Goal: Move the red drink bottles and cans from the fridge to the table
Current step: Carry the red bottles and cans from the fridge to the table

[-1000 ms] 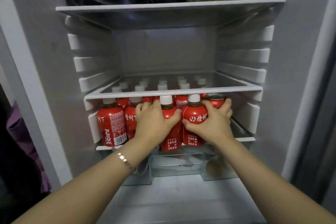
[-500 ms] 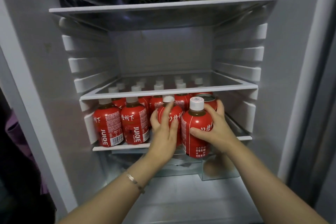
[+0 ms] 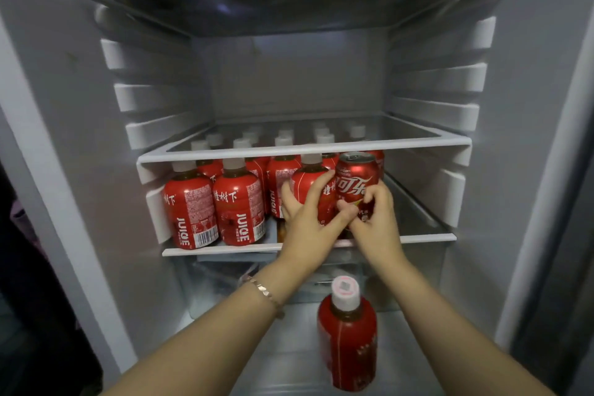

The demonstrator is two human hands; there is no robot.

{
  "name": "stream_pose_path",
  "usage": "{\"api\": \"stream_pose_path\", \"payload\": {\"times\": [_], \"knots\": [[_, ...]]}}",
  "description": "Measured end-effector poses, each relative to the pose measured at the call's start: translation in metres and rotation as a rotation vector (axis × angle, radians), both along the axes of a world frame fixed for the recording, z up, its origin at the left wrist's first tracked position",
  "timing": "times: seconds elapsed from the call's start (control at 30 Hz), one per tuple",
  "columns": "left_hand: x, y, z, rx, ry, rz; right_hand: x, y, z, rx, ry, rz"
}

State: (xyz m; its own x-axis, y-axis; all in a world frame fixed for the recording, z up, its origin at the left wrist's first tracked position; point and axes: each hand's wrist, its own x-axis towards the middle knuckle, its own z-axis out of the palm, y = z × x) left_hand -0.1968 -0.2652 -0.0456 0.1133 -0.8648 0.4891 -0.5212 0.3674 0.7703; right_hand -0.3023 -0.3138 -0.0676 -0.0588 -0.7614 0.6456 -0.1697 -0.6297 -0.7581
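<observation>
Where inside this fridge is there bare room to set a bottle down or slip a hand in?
The clear glass shelf above the red juice bottles lies bare wall to wall. On their white-rimmed shelf, the strip right of the red cola can is free; left and centre are packed.

One can, many red bottles, two hands.
There is one cola can [image 3: 353, 182]. Left of the can, four red juice bottles [image 3: 239, 206] show their bodies. Behind the can and to its left are at least eight more white caps [image 3: 283, 140], too blurred to count exactly. Below the can is one lone bottle [image 3: 348, 341]. At the can are two hands, the left hand [image 3: 305, 228] and the right hand [image 3: 376, 222], and lower left of the can is one bracelet [image 3: 263, 291].
</observation>
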Motion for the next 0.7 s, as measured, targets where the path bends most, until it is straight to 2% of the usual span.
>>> {"api": "stream_pose_path", "payload": {"times": [0.17,0.27,0.37,0.5,0.7], "knots": [[0.003,-0.017,-0.007,-0.040,0.112,0.081,-0.005,-0.013,0.008,0.180,-0.166,0.022],[0.005,-0.026,-0.007,-0.079,0.232,0.115,-0.001,-0.021,0.013,0.243,-0.117,-0.066],[0.001,-0.028,-0.005,-0.065,0.225,0.166,-0.001,-0.022,0.012,0.260,-0.060,-0.068],[0.006,-0.031,0.001,-0.090,0.377,0.151,-0.007,-0.015,0.016,0.246,-0.217,0.119],[0.035,-0.018,0.010,0.100,0.557,-0.054,-0.010,-0.009,0.018,0.329,-0.196,0.543]]}}
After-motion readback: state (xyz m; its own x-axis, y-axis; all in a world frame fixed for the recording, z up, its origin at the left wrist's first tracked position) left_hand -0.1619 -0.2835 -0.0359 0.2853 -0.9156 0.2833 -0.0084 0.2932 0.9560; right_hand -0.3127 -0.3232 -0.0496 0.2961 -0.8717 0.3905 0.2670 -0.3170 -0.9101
